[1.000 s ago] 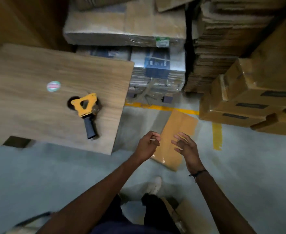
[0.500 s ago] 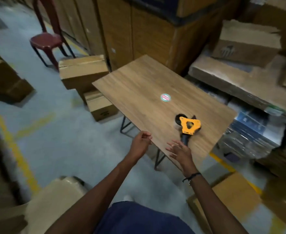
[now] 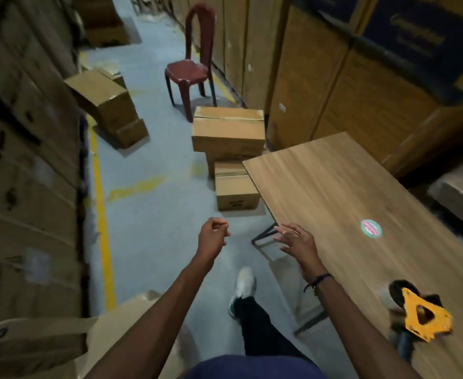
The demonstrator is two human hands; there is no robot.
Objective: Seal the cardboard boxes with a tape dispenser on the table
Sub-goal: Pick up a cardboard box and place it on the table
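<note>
Facing an aisle: left hand (image 3: 213,236) curled into a loose fist, holding nothing; right hand (image 3: 297,240) spread-fingered, empty, at the table (image 3: 334,187) edge. Tape dispenser (image 3: 421,317) lies on the table near the right forearm. Stacked cardboard boxes (image 3: 228,135) stand beyond the table's far corner.

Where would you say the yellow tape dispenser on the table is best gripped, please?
Probably by its dark handle, coming from the table's near edge: the tape dispenser lies flat on the table with the handle pointing toward the person, the yellow plate and roll farther in.
</note>
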